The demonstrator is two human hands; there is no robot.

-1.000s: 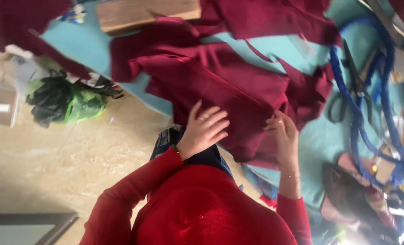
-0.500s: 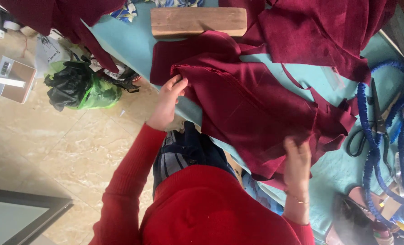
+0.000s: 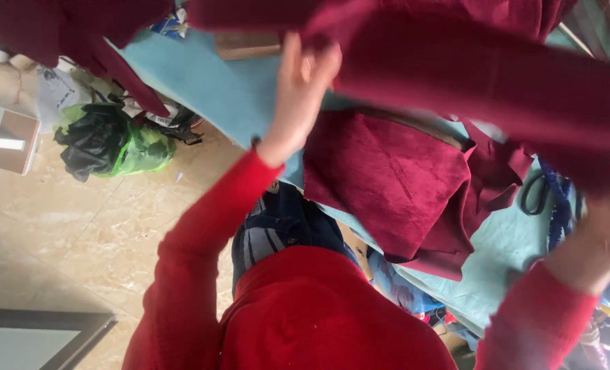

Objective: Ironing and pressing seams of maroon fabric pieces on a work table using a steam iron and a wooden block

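My left hand (image 3: 298, 103) is raised and pinches the edge of a large maroon velvet cloth (image 3: 469, 68) held up in the air. My right hand (image 3: 603, 236) grips the same cloth at its right side, with the fingers mostly hidden behind the fabric. The lifted cloth spans the top of the view. Below it, another maroon cloth piece (image 3: 387, 185) lies crumpled on the teal-covered table (image 3: 229, 96). My red sleeves and chest fill the bottom of the frame.
A wooden block (image 3: 247, 44) lies on the table behind the lifted cloth. Black scissors (image 3: 534, 192) and a blue strap (image 3: 558, 219) lie at the right. On the tiled floor sit a green and black bag (image 3: 110, 144), a small box (image 3: 7, 137) and a dark frame (image 3: 38, 336).
Both hands have lifted a maroon cloth off the table and raised it high. It now hides most of the wooden block. The left hand moved up and to the right.
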